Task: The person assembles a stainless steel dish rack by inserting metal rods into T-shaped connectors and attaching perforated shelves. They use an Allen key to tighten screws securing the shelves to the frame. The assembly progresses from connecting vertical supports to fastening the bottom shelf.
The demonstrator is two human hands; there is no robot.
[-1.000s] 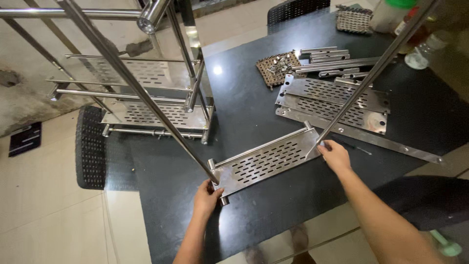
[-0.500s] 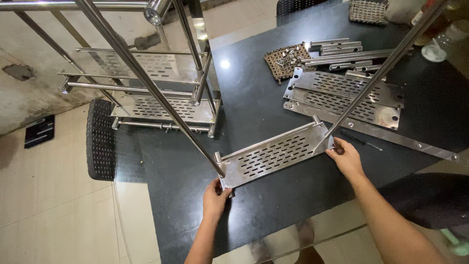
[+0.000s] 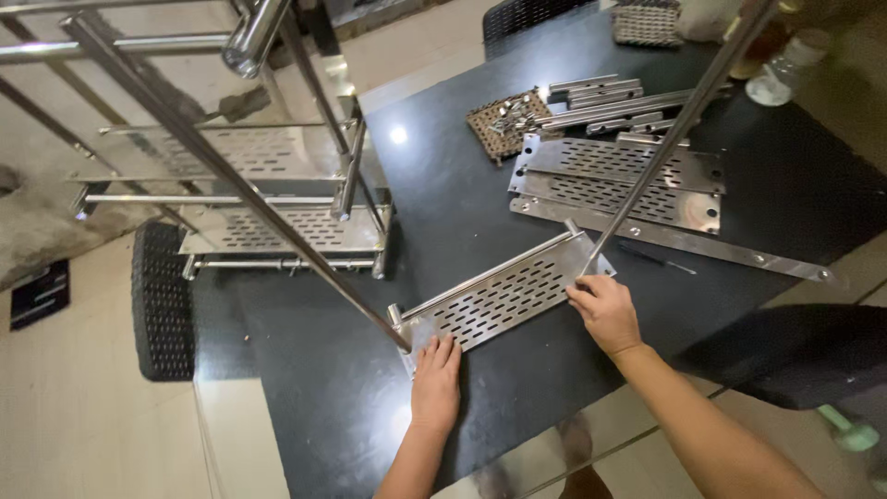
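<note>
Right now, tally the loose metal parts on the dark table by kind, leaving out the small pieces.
Perforated steel shelf panels: 3 (one under both hands, two stacked)
Long flat strip with holes: 1
Woven mats: 2 ()
Total: 6

2 bare forearms, no sleeves

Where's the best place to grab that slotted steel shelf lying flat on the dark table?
Probably by its two short ends, coming from the near side. The slotted shelf lies flat, long and thin, with a raised rail along the far edge; the left hand and right hand already rest at those ends.
</note>
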